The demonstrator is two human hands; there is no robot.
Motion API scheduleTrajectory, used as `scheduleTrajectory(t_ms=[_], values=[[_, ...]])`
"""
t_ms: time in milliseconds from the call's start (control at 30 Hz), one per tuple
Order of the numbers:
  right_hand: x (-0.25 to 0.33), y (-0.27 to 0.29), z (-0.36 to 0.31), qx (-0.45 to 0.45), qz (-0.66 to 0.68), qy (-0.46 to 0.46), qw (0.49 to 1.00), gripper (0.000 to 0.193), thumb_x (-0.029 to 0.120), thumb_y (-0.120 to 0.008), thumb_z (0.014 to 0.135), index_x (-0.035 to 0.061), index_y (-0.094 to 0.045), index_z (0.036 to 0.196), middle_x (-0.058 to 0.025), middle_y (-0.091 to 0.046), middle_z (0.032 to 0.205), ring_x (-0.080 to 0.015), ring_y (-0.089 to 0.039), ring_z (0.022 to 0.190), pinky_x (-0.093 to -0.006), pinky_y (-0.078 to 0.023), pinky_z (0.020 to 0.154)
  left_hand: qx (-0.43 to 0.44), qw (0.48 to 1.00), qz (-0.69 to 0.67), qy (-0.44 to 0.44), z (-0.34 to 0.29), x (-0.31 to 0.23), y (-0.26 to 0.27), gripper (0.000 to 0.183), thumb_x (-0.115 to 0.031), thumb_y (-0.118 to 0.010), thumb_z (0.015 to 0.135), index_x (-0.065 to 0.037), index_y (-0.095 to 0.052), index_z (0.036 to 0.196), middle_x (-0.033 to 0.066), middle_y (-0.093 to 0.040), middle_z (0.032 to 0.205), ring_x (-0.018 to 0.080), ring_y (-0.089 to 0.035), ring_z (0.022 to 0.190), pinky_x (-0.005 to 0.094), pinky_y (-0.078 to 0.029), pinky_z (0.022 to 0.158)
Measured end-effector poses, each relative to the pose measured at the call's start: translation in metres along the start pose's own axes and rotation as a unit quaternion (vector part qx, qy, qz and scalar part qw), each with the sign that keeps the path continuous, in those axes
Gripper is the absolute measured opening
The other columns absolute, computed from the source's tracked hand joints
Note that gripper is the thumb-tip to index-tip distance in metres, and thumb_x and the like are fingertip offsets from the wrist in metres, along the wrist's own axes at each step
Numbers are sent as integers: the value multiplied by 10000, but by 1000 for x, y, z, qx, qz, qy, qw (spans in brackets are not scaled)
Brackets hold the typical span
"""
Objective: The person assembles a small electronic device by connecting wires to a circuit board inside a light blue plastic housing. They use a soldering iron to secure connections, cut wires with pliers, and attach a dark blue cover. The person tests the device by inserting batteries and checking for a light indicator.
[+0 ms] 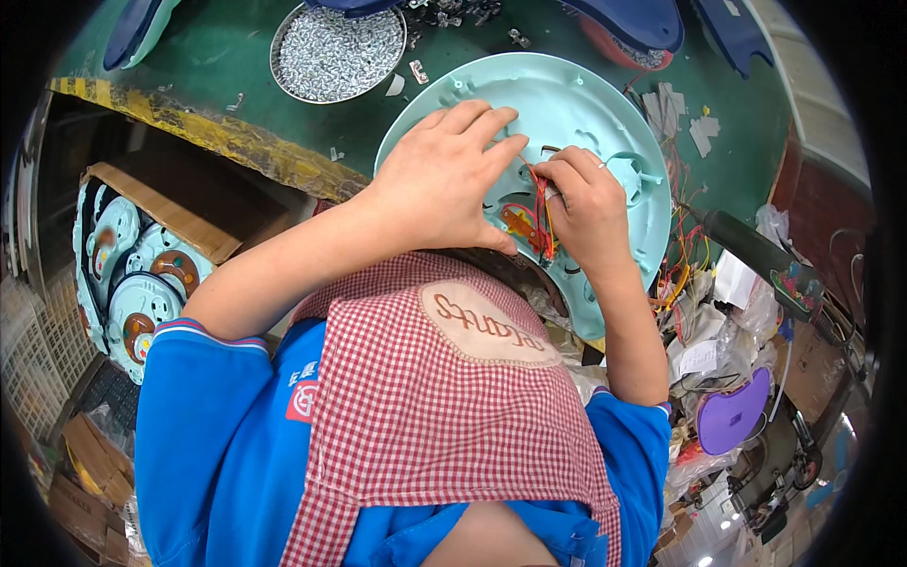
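A round light-teal plastic shell (539,80) lies hollow side up at the table's front edge, with posts and cut-outs inside. Across its left part rests my left hand (453,175), fingers stretched out and thumb apart, holding nothing. My right hand (588,203) is closed in a pinch over the shell's middle, on a bunch of thin red wires (541,208). The exact fingertip grip is partly hidden by the fingers. Below the wires, between the two hands, sits a small orange board (517,221) close to the near rim.
A round tin of small silver screws (337,52) stands at the far left. Dark blue moulded parts (633,21) lie along the far side. Left of me, a cardboard box (179,203) holds teal shells. Coloured wires (678,269) and a purple panel (734,413) lie at right.
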State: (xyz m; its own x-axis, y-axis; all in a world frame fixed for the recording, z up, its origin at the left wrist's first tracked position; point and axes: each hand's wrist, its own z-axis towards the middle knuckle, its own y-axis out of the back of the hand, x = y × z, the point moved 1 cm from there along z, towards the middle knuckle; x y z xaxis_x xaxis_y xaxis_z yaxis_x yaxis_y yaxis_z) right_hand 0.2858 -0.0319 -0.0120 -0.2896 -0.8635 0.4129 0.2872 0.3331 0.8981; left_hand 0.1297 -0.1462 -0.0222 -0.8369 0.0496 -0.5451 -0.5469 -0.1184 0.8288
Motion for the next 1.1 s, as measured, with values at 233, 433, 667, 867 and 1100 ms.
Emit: scheduleTrajectory(t_ms=[233,433,667,867,1100], values=[[3,-3,-2,18,-23,-8,1000,198,-26,-622,648,60,-641,826,-57,-577,819,-230,-609,785,-354,-526,638,-2,1000,-3,-3,-1,1,0,886,-484,-846,516,-80,-543,1244,107,-460,1362,324,-444,1247,440,-404,1015],[2,-5,-4,0,-36,6,999,205,-6,-634,633,58,-639,827,-58,-580,824,-227,-606,778,-344,-520,626,3,1000,-2,0,0,0,0,879,-488,-845,521,-81,-544,1240,102,-459,1364,321,-438,1252,440,-397,1022],[2,-8,-3,-14,-37,11,999,192,-1,-631,628,67,-632,808,-48,-581,821,-218,-603,757,-342,-514,603,12,1000,-5,1,-1,1,-1,877,-489,-842,528,-79,-543,1243,95,-457,1369,318,-430,1260,441,-389,1031],[5,-10,-2,15,-36,-21,999,162,4,-626,647,76,-635,792,-39,-577,805,-218,-601,737,-354,-513,585,9,1000,-3,-1,-2,2,-3,871,-488,-840,531,-76,-546,1240,94,-460,1368,312,-431,1259,439,-389,1032],[-8,6,-9,-2,100,-91,991,237,-64,-618,712,49,-679,910,-54,-626,877,-203,-645,764,-307,-527,622,16,1000,-2,-1,-2,2,-3,841,-475,-838,544,-76,-556,1229,89,-461,1367,312,-434,1258,433,-392,1027]])
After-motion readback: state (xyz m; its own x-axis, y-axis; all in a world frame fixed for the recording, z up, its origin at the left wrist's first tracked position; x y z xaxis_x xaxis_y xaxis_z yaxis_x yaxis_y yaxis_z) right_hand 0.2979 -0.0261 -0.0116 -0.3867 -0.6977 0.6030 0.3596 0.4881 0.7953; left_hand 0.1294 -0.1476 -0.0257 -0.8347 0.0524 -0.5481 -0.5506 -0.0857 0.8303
